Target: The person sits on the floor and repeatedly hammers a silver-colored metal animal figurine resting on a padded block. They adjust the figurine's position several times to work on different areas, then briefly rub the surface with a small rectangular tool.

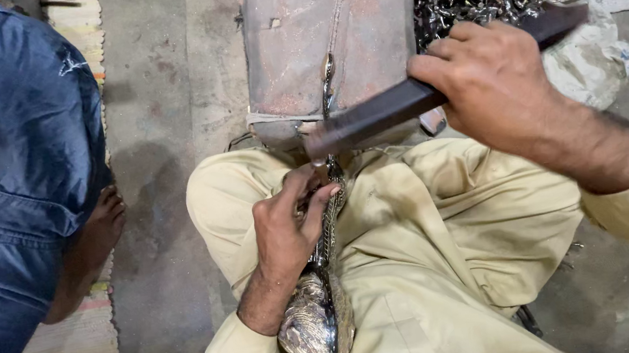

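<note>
Centrally, left hand (284,226) pinches a shiny linked metal chain (329,223) over the lap, its bulk heaped below the wrist. Right hand (494,86) grips a dark flat bar (372,119), tip just above the pinch. Rusty block (330,27) ahead; metal bits (470,3) piled right. Another person's blue-clad leg (9,162) crowds the left.
</note>
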